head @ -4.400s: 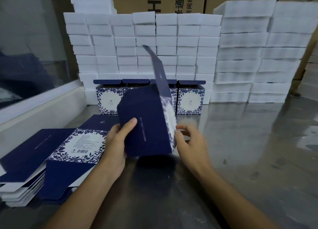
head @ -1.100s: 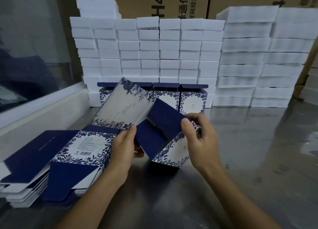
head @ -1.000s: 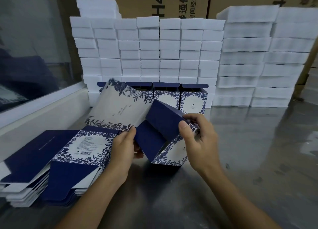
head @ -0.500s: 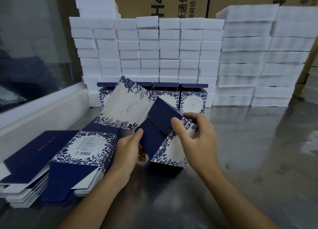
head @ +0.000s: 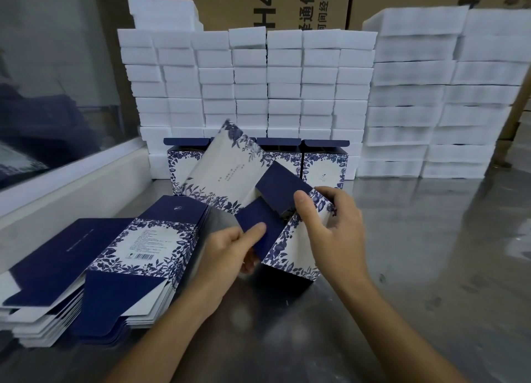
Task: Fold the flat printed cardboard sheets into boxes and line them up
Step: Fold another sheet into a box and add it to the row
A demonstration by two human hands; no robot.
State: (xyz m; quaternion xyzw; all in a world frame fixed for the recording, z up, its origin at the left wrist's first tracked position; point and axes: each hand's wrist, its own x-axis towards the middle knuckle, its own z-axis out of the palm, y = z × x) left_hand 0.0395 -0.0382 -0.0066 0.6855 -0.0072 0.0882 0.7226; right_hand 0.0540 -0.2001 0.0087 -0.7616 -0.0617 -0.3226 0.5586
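Observation:
A half-folded blue-and-white floral box stands tilted on the steel table in the middle. My left hand pinches a navy end flap with its thumb on top. My right hand grips the box's upper right edge, thumb on another navy flap. A long white floral panel sticks up to the left. A stack of flat printed sheets lies at the left. A row of folded boxes stands behind, partly hidden by the panel.
White foam blocks are piled in a wall at the back, with larger stacks to the right. Brown cartons stand behind them. A glass partition with a white sill runs along the left. The steel table extends rightward.
The sheet has gone from a flat upright piece to an opened box shape. Over the last second my left thumb slid up onto the navy flap and my right thumb pressed the other flap inward.

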